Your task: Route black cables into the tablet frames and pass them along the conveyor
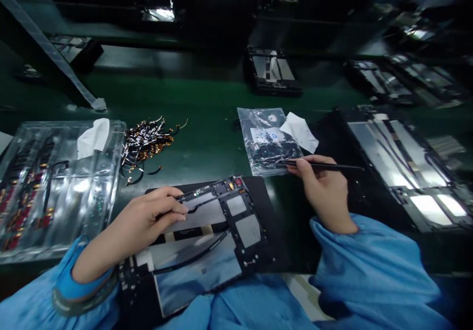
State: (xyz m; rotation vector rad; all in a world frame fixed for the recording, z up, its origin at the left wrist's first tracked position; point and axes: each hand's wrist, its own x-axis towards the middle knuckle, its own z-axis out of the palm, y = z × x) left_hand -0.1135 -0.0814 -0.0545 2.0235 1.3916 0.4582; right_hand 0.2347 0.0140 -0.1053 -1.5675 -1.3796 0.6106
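Note:
My left hand (pixel 157 216) grips the upper left edge of an opened tablet (pixel 199 266), fingers bent over its rim. The tablet's inside faces up, with silvery battery panels, black cables and a circuit strip; it lies tilted on a black mat (pixel 260 192) at the bench's front edge. Dark tweezers (pixel 332 166) are pinched in my right hand (pixel 325 187). Their tip is over the lower edge of a clear plastic bag (pixel 269 138) holding small dark parts; whether it touches them I cannot tell. A white paper piece (pixel 300 132) overlaps the bag's right side.
On the left stands a clear compartment tray (pixel 118 172) with flex cables and a white paper scrap (pixel 93 138). Beside it is a heap of small connector cables (pixel 146 140). More opened tablets (pixel 399 148) lie right, and another stack (pixel 273 71) sits behind. A slanted post (pixel 48 44) rises at left.

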